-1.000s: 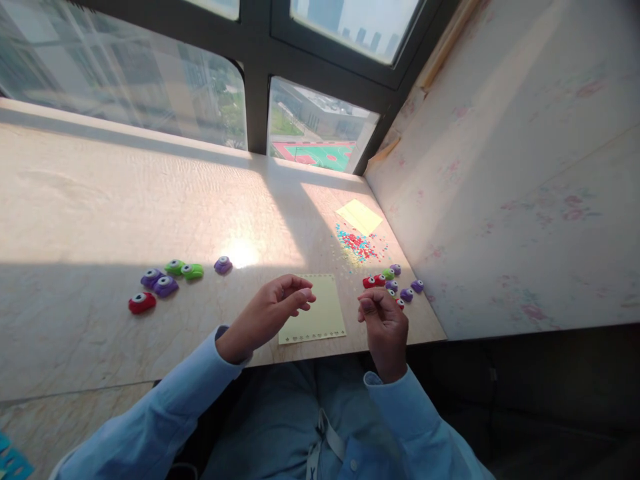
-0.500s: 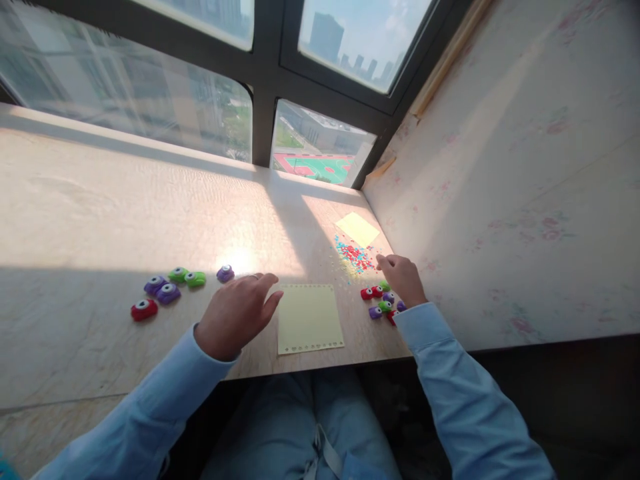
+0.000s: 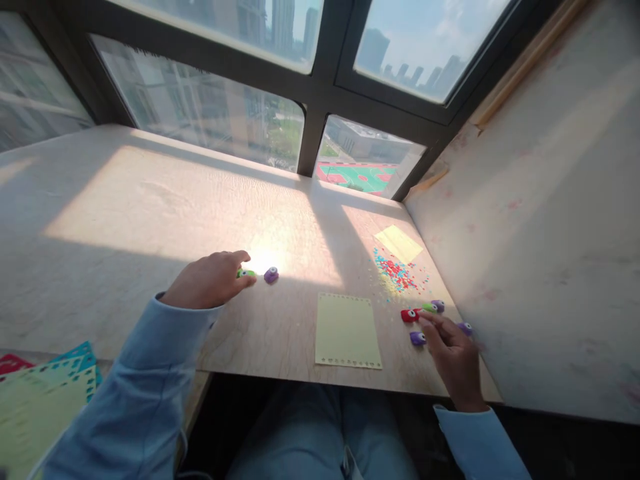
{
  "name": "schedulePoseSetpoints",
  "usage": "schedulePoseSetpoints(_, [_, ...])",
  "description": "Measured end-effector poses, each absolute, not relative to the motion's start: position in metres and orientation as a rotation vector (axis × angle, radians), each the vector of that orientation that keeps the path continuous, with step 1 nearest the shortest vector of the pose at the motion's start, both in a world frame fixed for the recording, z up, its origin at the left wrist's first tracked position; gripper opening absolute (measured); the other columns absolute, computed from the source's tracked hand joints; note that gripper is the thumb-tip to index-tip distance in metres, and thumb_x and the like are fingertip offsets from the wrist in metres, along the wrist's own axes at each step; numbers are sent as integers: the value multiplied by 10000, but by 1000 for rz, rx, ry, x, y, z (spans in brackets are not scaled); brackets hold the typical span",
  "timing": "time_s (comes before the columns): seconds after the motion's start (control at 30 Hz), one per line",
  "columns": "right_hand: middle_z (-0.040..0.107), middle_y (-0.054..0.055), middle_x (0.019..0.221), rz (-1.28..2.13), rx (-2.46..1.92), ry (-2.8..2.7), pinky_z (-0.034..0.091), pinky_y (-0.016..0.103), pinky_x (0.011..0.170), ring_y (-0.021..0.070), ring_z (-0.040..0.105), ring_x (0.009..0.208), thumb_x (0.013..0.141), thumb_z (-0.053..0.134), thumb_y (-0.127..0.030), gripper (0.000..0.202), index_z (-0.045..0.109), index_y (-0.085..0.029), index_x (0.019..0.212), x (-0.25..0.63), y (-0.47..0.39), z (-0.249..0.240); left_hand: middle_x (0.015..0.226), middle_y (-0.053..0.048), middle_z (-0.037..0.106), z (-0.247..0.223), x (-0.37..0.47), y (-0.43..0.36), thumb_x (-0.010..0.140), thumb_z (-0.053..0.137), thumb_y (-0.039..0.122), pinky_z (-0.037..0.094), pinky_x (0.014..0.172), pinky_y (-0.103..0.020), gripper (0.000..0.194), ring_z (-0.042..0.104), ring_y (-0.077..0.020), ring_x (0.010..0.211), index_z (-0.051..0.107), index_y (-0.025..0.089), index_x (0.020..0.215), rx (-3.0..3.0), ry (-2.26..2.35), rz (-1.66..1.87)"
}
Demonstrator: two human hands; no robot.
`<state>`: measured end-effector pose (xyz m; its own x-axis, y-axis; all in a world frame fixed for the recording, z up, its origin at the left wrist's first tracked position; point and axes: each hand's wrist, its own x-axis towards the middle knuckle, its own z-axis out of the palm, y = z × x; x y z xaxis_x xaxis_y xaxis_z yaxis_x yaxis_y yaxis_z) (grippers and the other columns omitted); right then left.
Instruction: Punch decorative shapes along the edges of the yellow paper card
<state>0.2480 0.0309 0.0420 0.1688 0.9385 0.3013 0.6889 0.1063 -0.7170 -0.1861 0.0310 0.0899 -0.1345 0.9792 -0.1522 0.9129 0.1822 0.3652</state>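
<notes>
Left fingers (image 3: 242, 257), parted, newly at rounded green punch (image 3: 247, 273); right fingers (image 3: 432, 336) curled, hold unclear.

Middle lane passable, right side crowded

Between the left hand (image 3: 205, 281) and the right hand (image 3: 454, 353), a hand could pass low over the flat yellow sheet (image 3: 347, 330). A purple punch (image 3: 271, 275) obstructs the left hand's rightward slide. Near the right hand, a red punch (image 3: 409, 315) and others crowd the surface; the wall (image 3: 545, 280) bounds that side.
</notes>
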Motion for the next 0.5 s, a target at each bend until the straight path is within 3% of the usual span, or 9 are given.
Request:
schedulePoseSetpoints(0.13, [760, 94, 888, 519, -1573, -1695, 567, 323, 638, 248, 703, 728, 755, 682, -517, 358, 785, -193, 869, 245, 11, 20, 809, -85, 717, 86, -207, 28, 781, 631, 374, 409, 626, -318, 238, 648, -253, 646, 703, 214, 942, 1702, 2063, 179])
schedulePoseSetpoints(0.33, [766, 84, 932, 623, -1658, -1735, 599, 320, 698, 284, 731, 842, 733, 655, -571, 409, 793, -206, 858, 242, -4, -12, 1128, -113, 713, 75, -196, 34, 816, 613, 336, 481, 813, -349, 459, 663, -292, 1018, 627, 241, 1266, 1860, 2115, 65])
schedulePoseSetpoints(0.5, [761, 72, 993, 592, -1775, -1703, 586, 294, 727, 277, 723, 900, 728, 606, -615, 486, 788, -202, 909, 241, -7, -18, 1113, -85, 718, 70, -183, 40, 845, 592, 295, 499, 824, -339, 292, 668, -259, 1015, 720, 244, 1102, 1770, 2206, -103])
